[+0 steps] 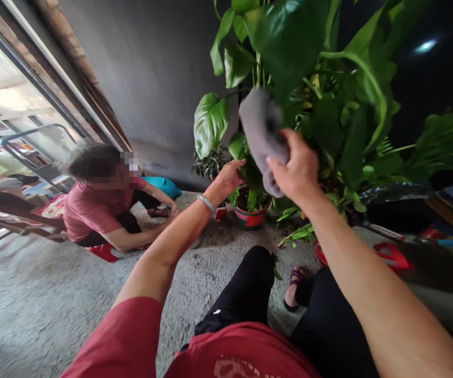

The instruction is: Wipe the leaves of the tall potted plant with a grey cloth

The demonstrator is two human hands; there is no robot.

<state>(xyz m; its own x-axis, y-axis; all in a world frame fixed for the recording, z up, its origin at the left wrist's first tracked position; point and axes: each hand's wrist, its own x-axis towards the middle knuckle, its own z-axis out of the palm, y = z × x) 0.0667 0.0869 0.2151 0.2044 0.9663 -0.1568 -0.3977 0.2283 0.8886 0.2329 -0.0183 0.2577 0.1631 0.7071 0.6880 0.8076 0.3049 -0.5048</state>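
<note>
My right hand (299, 168) grips a bunched grey cloth (261, 126), held up in front of the broad green leaves of a tall plant (289, 47). The cloth is slightly blurred. Lower and to the left, my left hand (228, 181) is closed at the edge of a green leaf (253, 176), its fingertips partly hidden. A light bangle circles that wrist. Beneath the hands stands a red and green flowerpot (250, 216) with foliage in it. A large glossy leaf (211, 123) hangs up and left of my left hand.
A person in a red shirt (96, 210) squats low at the left. Behind that person is a blue rounded object (161, 185) by the dark wall (151, 79). Wooden furniture (17, 210) stands far left. A red plastic item (392, 257) lies at the right.
</note>
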